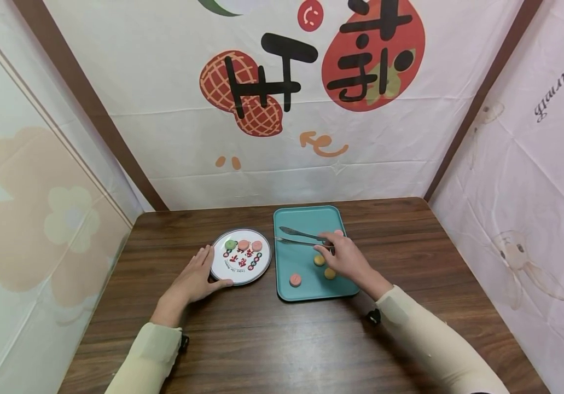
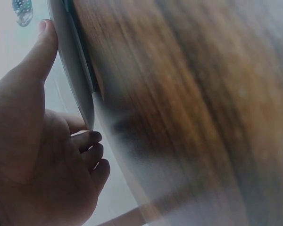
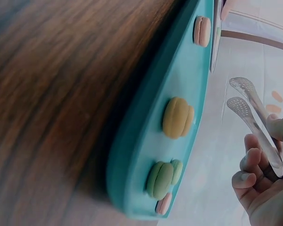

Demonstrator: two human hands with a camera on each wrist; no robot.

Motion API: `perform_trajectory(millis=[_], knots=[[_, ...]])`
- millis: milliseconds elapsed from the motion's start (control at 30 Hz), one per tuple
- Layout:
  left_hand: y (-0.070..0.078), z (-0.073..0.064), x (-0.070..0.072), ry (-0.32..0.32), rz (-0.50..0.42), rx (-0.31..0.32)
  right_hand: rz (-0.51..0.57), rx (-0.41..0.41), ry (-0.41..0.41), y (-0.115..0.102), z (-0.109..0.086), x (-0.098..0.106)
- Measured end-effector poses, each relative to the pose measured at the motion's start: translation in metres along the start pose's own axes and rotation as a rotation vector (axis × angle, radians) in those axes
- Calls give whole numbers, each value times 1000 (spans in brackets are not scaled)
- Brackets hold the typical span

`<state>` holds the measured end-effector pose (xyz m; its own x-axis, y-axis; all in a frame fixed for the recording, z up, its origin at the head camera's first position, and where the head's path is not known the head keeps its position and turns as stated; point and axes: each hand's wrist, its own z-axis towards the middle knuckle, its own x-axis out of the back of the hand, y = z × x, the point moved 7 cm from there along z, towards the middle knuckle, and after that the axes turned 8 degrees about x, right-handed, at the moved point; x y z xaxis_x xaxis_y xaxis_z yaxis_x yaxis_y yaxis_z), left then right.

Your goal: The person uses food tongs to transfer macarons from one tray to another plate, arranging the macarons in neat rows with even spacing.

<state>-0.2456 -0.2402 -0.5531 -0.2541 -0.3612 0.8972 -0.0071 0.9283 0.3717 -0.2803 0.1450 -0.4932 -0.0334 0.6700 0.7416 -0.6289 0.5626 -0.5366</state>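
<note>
My left hand [image 1: 194, 278] holds the near left edge of a round white plate [image 1: 220, 268], thumb and fingers around its rim. On the plate sit a green macaron [image 1: 231, 244] and two pink macarons [image 1: 243, 245]. My right hand [image 1: 347, 257] holds metal tongs [image 1: 296, 234] above a teal tray [image 1: 306, 216]. The tongs' perforated tips [image 3: 240, 103] stand apart with nothing between them. Below lie a pink macaron [image 1: 295, 280], yellow macarons [image 1: 319, 260], green macarons [image 3: 160, 180] and another pink macaron [image 1: 338, 232]. In the head view my right hand covers part of the tray.
The plate stands left of the tray on a brown wooden table [image 1: 257, 339], with a narrow gap between them. Printed cloth walls [image 1: 163, 142] rise behind the table and on both sides.
</note>
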Motion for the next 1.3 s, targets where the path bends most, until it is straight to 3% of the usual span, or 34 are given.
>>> perform_trajectory(millis=[867, 1300], knots=[[5, -3, 3, 17, -1, 4, -3, -36, 75, 26, -31, 35], [3, -3, 3, 14, 3, 8, -60, -129, 78, 39, -47, 48]])
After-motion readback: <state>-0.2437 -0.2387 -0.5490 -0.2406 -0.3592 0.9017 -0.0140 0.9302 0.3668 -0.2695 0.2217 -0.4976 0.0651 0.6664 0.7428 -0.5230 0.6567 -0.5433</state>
